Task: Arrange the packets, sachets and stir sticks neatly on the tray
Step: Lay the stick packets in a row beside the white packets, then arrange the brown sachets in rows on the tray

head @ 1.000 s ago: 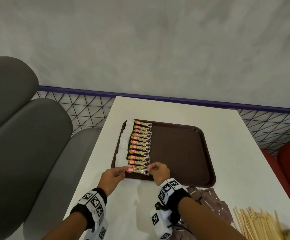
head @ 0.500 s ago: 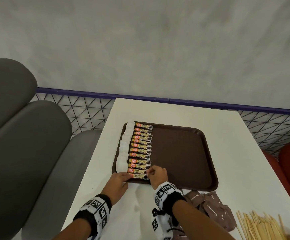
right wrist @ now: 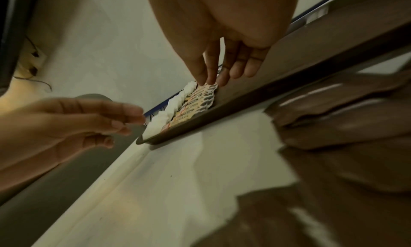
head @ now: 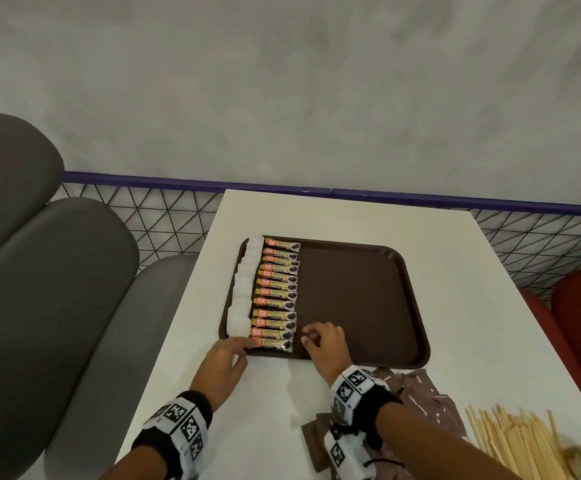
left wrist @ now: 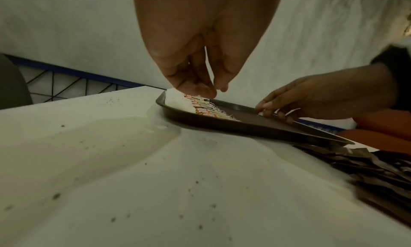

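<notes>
Hovering hands (head: 225,358) beside nearest packet (head: 272,343)

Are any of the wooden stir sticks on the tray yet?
No. In the head view the stir sticks lie on the table, off the tray, which holds only white sachets and coffee packets.

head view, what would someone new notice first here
The neat column of orange coffee sachets down the left side of the brown tray, with white packets beside it. Both hands sit at its near end: left hand touching the last sachet, right hand just off it.
</notes>
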